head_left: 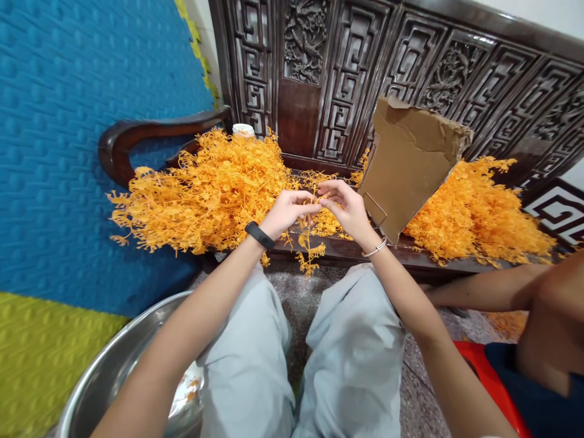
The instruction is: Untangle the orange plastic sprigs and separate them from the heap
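Observation:
My left hand [291, 213], with a black band at its wrist, pinches an orange artificial foliage sprig [310, 250] that dangles below the fingers. Close beside it my right hand [347, 210], wearing a thin bracelet, is closed on the upper part of the same sprig, fingertips nearly touching the left ones. Exactly where each finger grips is too small to make out. A large heap of orange artificial foliage [228, 188] lies left of my hands on the dark wooden bench [413, 255]. Loose orange pieces [326, 224] are scattered under and behind my hands.
An upright cardboard sheet [408, 161] stands right of my hands, with another orange heap [474, 213] beyond it. A metal basin [114, 359] sits at lower left. A carved bench back [298, 115] rises behind. Another person's arm [488, 289] reaches in from the right.

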The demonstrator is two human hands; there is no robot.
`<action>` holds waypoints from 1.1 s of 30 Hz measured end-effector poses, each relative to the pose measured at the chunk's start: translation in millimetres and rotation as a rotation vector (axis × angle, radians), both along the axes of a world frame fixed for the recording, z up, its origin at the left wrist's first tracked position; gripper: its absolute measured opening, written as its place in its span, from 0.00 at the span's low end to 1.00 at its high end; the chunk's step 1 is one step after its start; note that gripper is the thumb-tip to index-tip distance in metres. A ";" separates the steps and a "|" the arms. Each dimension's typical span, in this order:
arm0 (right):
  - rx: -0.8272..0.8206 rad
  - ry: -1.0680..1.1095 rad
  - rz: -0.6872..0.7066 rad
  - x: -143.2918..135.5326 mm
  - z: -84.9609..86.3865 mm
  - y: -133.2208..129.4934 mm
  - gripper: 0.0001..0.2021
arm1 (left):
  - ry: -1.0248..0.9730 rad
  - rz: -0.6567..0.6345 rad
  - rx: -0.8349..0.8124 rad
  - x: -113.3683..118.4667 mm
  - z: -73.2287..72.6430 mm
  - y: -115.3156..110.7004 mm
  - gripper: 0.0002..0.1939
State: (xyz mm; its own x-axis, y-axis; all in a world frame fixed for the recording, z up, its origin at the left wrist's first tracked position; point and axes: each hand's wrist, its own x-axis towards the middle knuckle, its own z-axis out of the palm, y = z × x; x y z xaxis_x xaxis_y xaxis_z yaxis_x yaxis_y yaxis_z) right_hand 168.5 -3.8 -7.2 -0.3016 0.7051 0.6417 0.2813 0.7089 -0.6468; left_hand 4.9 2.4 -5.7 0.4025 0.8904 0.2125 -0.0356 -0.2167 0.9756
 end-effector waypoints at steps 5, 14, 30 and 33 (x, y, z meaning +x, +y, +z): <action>-0.019 -0.109 0.008 7.6 -1.0 3.6 0.06 | 0.088 0.048 0.048 2.0 -3.1 -0.3 0.08; -0.211 -0.135 -0.044 13.0 2.0 0.3 0.07 | 0.249 0.066 0.212 1.2 -3.0 0.8 0.13; -0.723 0.291 0.510 0.9 10.6 -11.2 0.10 | -0.091 0.122 -0.116 5.2 15.0 -14.2 0.23; -0.721 0.277 0.529 -1.3 11.3 -12.1 0.10 | -0.123 0.082 -0.158 6.4 15.5 -16.6 0.22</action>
